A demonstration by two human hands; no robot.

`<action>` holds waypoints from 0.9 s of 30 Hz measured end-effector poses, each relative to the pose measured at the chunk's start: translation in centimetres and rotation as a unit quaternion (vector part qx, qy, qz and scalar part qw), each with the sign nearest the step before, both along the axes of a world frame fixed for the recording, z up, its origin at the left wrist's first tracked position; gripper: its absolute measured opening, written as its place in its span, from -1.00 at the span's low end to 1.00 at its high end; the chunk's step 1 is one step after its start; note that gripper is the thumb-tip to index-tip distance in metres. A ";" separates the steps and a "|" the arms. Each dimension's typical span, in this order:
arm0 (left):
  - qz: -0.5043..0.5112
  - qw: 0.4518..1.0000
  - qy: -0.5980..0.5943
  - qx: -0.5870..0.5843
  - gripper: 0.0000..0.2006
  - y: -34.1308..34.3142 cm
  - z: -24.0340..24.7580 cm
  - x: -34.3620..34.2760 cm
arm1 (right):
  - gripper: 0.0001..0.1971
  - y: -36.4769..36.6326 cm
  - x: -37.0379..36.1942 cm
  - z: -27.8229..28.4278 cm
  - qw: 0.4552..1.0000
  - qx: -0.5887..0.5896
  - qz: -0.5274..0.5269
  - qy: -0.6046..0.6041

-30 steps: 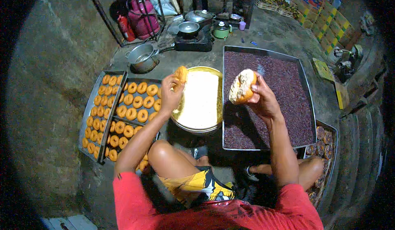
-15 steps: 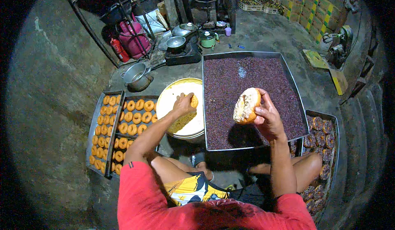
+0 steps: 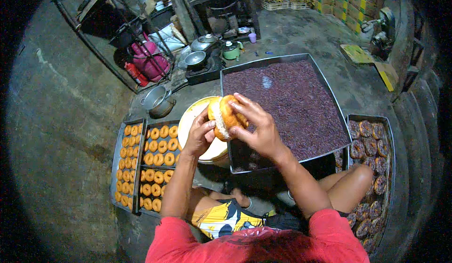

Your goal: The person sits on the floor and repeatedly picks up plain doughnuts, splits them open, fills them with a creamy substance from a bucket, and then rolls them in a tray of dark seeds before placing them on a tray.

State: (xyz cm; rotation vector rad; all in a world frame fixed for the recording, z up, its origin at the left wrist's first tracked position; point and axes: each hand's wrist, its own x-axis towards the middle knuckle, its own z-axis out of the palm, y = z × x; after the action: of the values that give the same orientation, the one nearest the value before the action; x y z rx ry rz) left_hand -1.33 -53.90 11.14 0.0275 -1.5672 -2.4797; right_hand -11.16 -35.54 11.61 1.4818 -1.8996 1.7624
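Note:
Two ring doughnuts are pressed face to face above the round tub [image 3: 186,121] and the near left corner of the big tray. My left hand [image 3: 197,138] grips the left doughnut [image 3: 213,108], and my right hand [image 3: 261,129] has its fingers wrapped round the right doughnut [image 3: 231,112]. A pale, speckled coating [image 3: 219,121] shows in the seam between them. The tub has a yellow rim and holds something whitish; the hands and doughnuts hide part of it. Dark purple-brown sprinkles [image 3: 292,107] fill the square metal tray [image 3: 331,95] to the right.
Plain doughnuts [image 3: 158,159] lie in trays at the left. Sprinkle-coated doughnuts [image 3: 370,147] fill a long tray at the right. Behind are a handled pot [image 3: 157,101], a stove [image 3: 205,73] with pans, a green pot [image 3: 231,51], a pink gas cylinder [image 3: 150,61] and stacked cartons [image 3: 351,4].
My left hand has come up out of the tub with a doughnut. My right hand has moved left from above the sprinkles, bringing its coated doughnut against the other one. The view has shifted slightly.

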 end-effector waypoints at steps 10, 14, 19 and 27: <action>0.037 0.999 0.005 0.034 -0.35 4.3 -1.2 -3.2 | -0.52 5.5 -3.6 -2.4 0.914 -0.097 -0.048 -0.391; 0.050 0.997 -0.046 -0.037 -0.40 4.4 -3.5 -4.0 | -0.51 5.6 -2.4 -2.8 0.955 -0.043 -0.053 -0.289; 0.059 0.997 -0.043 -0.030 -0.40 5.1 -3.4 -3.9 | -0.45 5.5 -3.6 -1.3 0.879 -0.256 0.033 -0.400; 0.053 0.990 -0.085 0.104 -0.49 6.1 -2.1 -3.0 | -0.35 6.6 -0.6 -0.4 0.979 -0.044 -0.137 -0.147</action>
State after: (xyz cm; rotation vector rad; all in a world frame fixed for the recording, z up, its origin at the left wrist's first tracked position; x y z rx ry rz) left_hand -4.36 -47.78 9.08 0.3530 -1.3197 -2.6017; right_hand -11.75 -28.95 11.17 0.9159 -2.0110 1.9841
